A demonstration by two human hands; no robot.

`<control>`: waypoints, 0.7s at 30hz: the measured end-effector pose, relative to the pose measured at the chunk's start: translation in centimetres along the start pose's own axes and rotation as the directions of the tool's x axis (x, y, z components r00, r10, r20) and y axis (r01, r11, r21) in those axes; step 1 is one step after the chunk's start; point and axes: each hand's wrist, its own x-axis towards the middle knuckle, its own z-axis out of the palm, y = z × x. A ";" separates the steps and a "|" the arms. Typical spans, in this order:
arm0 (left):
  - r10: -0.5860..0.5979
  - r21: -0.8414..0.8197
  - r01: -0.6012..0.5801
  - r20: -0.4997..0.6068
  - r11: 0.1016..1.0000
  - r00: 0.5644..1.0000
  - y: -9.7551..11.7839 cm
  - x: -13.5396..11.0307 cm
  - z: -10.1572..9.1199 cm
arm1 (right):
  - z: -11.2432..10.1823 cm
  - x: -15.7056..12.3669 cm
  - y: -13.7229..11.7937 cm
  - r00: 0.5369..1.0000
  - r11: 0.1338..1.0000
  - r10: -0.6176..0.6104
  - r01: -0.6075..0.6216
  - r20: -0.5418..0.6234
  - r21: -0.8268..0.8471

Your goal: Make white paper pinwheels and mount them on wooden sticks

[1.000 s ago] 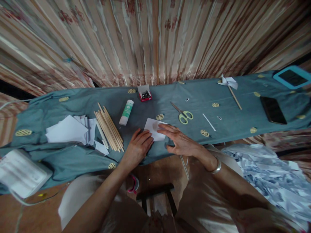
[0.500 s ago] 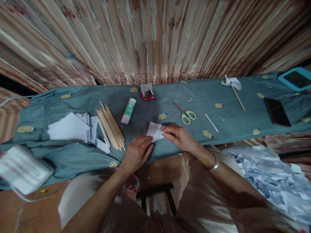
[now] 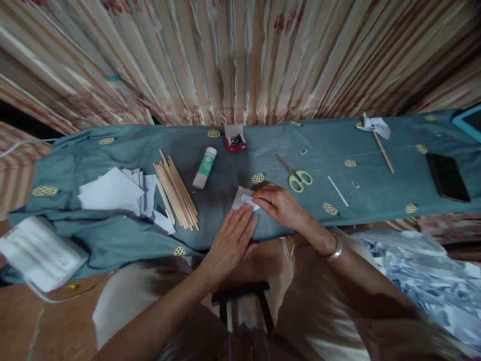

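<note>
A small white paper piece (image 3: 244, 198) lies on the teal cloth (image 3: 263, 150) near the table's front edge. My left hand (image 3: 233, 240) lies flat on the paper's near side, fingers stretched out together. My right hand (image 3: 280, 203), with a silver bangle at the wrist, pinches the paper's right edge with curled fingers. Most of the paper is hidden under both hands.
A bundle of wooden sticks (image 3: 176, 189), a glue stick (image 3: 205, 167), a stack of white papers (image 3: 114, 193), a small red box (image 3: 235, 142), green-handled scissors (image 3: 295, 174), a thin white strip (image 3: 337, 184), a paper pinwheel on a stick (image 3: 378, 131), a black phone (image 3: 447, 176), a white device (image 3: 37, 253).
My left hand has slid right and flattened onto the paper. My right hand has curled from flat into a pinch on the paper's edge, and less of the paper shows.
</note>
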 end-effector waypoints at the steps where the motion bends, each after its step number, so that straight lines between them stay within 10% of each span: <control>1: -0.004 -0.002 0.004 0.024 1.000 1.000 0.2 -0.1 0.2 | 0.0 0.1 0.0 1.000 1.000 0.004 -0.004 0.001 -0.006; 21: -0.055 0.001 0.055 0.127 0.998 0.990 0.1 0.0 0.5 | 1.3 0.8 0.3 0.995 0.996 0.079 -0.081 -0.058 -0.034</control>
